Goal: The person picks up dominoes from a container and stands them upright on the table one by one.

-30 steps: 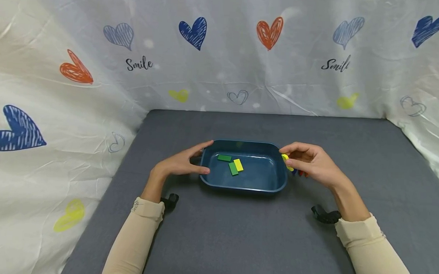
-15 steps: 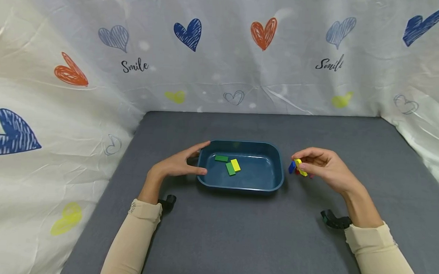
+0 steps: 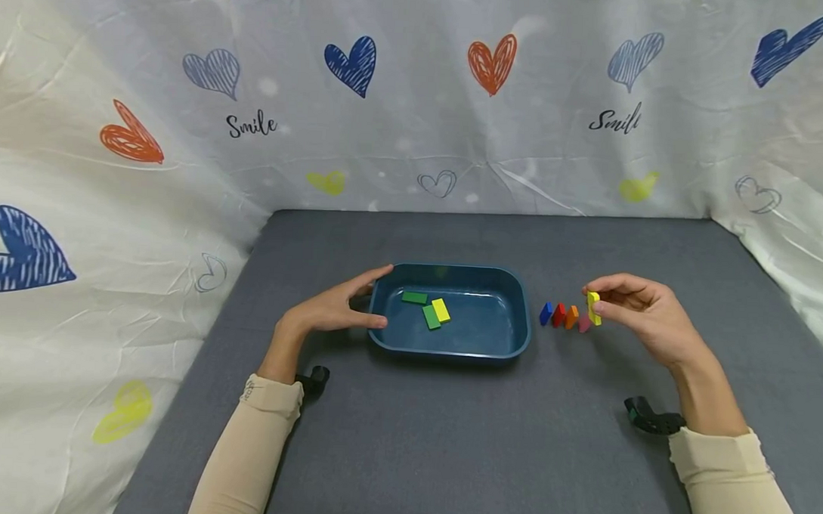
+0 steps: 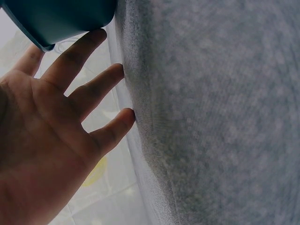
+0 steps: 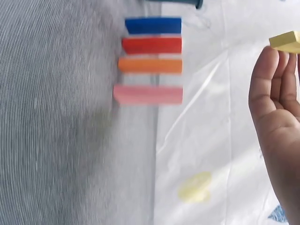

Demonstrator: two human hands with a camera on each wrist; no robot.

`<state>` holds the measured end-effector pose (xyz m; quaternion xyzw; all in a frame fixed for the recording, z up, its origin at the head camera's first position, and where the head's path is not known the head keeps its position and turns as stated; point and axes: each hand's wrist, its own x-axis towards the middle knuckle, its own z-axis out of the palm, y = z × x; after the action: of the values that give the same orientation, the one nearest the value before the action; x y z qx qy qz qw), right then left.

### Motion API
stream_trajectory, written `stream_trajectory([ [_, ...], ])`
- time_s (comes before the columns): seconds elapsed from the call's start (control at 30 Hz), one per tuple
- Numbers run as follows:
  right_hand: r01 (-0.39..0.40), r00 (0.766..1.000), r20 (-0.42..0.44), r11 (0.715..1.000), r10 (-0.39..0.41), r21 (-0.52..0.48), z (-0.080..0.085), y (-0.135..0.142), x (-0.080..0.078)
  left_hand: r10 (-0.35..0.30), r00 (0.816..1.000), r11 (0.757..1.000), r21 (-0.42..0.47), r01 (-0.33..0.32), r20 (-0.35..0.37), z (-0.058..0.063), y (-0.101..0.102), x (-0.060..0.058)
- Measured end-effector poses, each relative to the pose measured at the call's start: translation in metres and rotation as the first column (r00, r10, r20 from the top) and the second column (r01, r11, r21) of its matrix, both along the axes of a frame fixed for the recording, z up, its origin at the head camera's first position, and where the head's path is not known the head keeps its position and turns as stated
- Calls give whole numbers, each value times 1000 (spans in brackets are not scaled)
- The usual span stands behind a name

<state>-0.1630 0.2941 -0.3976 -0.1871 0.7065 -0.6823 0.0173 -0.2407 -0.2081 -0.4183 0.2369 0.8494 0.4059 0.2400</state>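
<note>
My right hand (image 3: 644,310) pinches a yellow domino (image 3: 594,309) between thumb and fingertips, held upright above the table. Left of it a short row of dominoes stands on end: blue (image 3: 545,314), red (image 3: 559,315), orange (image 3: 572,317) and pink (image 3: 584,323). In the right wrist view they stand with gaps between them, the pink domino (image 5: 149,94) nearest my hand. My left hand (image 3: 335,306) rests at the left end of a dark teal tray (image 3: 449,354), fingers spread and straight, thumb over the rim. Its lower fingertips meet the tabletop in the left wrist view.
Inside the tray lie two green dominoes (image 3: 414,297) and one yellow domino (image 3: 441,310). Grey cloth covers the table (image 3: 446,440). A white curtain (image 3: 417,98) printed with hearts hangs behind and along the sides.
My right hand has moved right from the tray's edge, past the row, carrying the yellow domino; the standing dominoes it covered now show. My left hand stays at the tray.
</note>
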Motion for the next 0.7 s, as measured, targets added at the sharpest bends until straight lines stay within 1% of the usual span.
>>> stream_trajectory([
  [0.1,102,995,8,994,-102,48,0,7,2,3,1000,1000,-4,-3,1,-1,0,0],
  [0.17,175,984,17,979,-178,108,-1,11,3,7,1000,1000,-6,-7,2,-1,0,0],
  [0.23,232,971,15,956,-238,179,-3,16,3,9,1000,1000,-6,-9,5,-1,0,0],
  [0.27,258,964,9,940,-266,224,-5,19,3,10,1000,1000,-7,-10,6,-1,0,0],
  [0.33,290,953,2,912,-304,291,-9,24,2,8,1000,1000,-8,-8,7,-1,0,0],
  [0.4,301,946,4,887,-323,350,-13,28,1,7,1000,1000,-7,-7,7,-1,0,0],
  [0.47,293,946,14,872,-325,392,-18,32,0,6,1000,1000,-6,-6,5,0,0,0],
  [0.6,249,955,34,856,-296,452,-26,38,-4,6,1000,1000,-4,-6,2,-1,0,0],
  [0.7,226,960,28,831,-279,508,-28,37,-5,0,1000,1000,0,0,-2,-1,-1,-1],
])
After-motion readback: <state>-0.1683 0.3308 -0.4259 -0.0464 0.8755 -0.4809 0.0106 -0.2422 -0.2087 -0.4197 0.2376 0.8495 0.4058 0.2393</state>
